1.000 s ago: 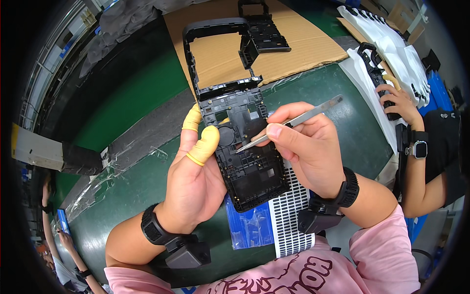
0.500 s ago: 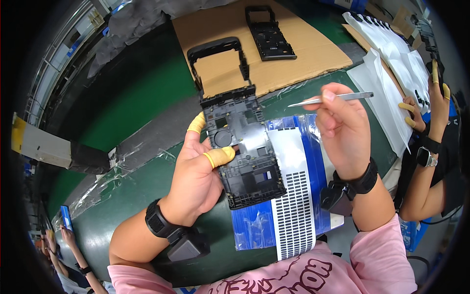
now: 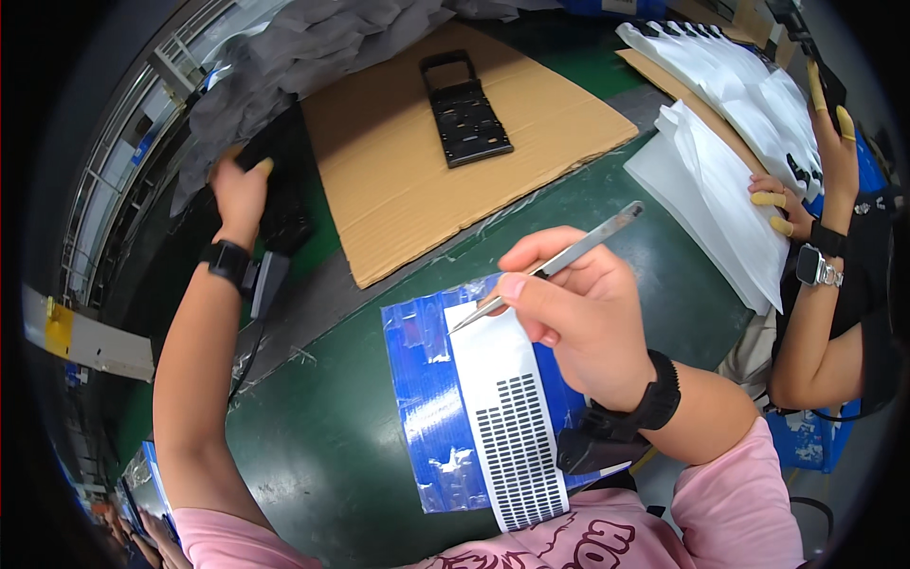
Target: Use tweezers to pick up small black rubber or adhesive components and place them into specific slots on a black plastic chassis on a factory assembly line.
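My left hand reaches to the far left, fingers closed on a black plastic frame that blurs into the dark surface behind it. A yellow finger cot covers a fingertip. In my right hand I pinch metal tweezers. Their tips point down-left, over the upper end of a white sticker sheet with rows of small black rectangles. Whether the tips touch the sheet I cannot tell. The sheet lies on a blue, tape-wrapped flat pad. A second black plastic frame rests on the cardboard.
A brown cardboard sheet covers the far middle of the green table. Crumpled grey bags lie at the back left. White foam sheets are at the right, where a co-worker's hands handle items. A pale beam juts in from the left.
My left hand has carried the black frame from the middle to the far left. My right hand has moved left and down, bringing the tweezers over the sticker sheet. The view has shifted.
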Tool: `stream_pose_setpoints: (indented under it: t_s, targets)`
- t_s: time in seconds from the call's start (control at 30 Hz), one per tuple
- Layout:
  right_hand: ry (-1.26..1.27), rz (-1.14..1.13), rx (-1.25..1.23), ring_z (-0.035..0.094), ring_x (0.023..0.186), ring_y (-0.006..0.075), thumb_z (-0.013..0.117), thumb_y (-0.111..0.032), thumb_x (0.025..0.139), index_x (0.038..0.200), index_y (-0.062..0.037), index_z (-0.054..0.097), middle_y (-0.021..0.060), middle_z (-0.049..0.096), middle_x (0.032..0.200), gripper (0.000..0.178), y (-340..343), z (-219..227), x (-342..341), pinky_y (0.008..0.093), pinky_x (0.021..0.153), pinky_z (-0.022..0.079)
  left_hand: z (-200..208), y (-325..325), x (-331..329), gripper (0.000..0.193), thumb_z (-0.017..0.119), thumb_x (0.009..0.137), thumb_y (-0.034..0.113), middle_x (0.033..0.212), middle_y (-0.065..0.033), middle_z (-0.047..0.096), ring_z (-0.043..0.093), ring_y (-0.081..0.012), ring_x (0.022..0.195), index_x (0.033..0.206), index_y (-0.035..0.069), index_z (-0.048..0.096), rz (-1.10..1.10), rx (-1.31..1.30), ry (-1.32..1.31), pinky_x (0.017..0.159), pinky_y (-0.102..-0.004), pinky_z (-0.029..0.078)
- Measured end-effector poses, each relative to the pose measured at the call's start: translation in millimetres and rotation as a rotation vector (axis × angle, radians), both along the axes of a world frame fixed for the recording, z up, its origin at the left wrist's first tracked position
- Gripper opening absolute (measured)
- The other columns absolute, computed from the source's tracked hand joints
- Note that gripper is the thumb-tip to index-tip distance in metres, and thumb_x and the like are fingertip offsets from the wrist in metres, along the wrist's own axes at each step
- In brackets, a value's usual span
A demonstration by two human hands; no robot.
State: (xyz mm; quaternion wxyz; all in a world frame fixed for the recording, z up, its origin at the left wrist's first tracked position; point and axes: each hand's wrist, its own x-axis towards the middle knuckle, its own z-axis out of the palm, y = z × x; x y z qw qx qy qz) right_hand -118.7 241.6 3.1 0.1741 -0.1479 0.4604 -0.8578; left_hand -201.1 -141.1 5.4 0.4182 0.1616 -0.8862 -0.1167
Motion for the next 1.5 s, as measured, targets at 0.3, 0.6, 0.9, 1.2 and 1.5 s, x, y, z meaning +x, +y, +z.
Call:
stream_pose_setpoints:
  t_s: [0.3, 0.6, 0.9, 1.2, 1.5]
  targets:
    - [-0.081, -0.024, 0.162, 0.049, 0.053, 0.0046, 0.056, -0.001, 0.073, 0.083, -0.0002, 0.051, 0.0047, 0.057, 0.066, 0.011, -4, -11, -2, 0.0168, 0.045, 0.037, -7, 173, -113, 0.045, 0.050, 0.074, 0.039, 0.101, -0.0186, 0.056, 0.054, -0.0314, 0.095, 0.096, 0.000, 0.059, -0.174, 0.058, -0.832, 0.081, -0.0372, 0.041]
    - [-0.033, -0.136, 0.231, 0.046, 0.046, 0.0041, 0.057, 0.000, 0.071, 0.081, -0.0017, 0.052, 0.0047, 0.056, 0.062, 0.011, -4, -18, -15, 0.0148, 0.039, 0.032, 24, 138, -52, 0.024, 0.060, 0.067, 0.019, 0.067, -0.0143, 0.058, 0.058, -0.0229, 0.068, 0.077, -0.003, 0.057, -0.343, 0.213, -0.367, 0.063, -0.0320, 0.044]
    - [0.000, -0.197, 0.288, 0.054, 0.050, 0.0114, 0.053, 0.005, 0.067, 0.077, 0.0019, 0.050, 0.0059, 0.053, 0.061, 0.010, -5, -27, -27, 0.0210, 0.042, 0.040, 38, 157, 98, 0.017, 0.048, 0.081, 0.009, 0.088, -0.0081, 0.058, 0.059, -0.0176, 0.077, 0.096, 0.001, 0.050, -0.769, 1.548, -0.233, 0.069, -0.0313, 0.050]
    - [-0.022, -0.206, 0.319, 0.051, 0.047, 0.0111, 0.053, 0.006, 0.067, 0.078, 0.0032, 0.050, 0.0076, 0.053, 0.060, 0.012, -9, -27, -24, 0.0209, 0.040, 0.038, -1, 172, 153, 0.035, 0.044, 0.086, 0.030, 0.094, -0.0083, 0.057, 0.057, -0.0160, 0.081, 0.104, 0.000, 0.049, -0.719, 1.757, -0.064, 0.070, -0.0293, 0.049]
    - [-0.031, -0.216, 0.352, 0.051, 0.047, 0.0093, 0.055, 0.004, 0.069, 0.081, 0.0034, 0.051, 0.0078, 0.054, 0.061, 0.012, -9, -27, -25, 0.0185, 0.040, 0.038, -6, 184, 148, 0.038, 0.036, 0.089, 0.033, 0.102, -0.0092, 0.053, 0.053, -0.0165, 0.090, 0.110, 0.001, 0.044, -0.767, 1.746, -0.018, 0.078, -0.0324, 0.046]
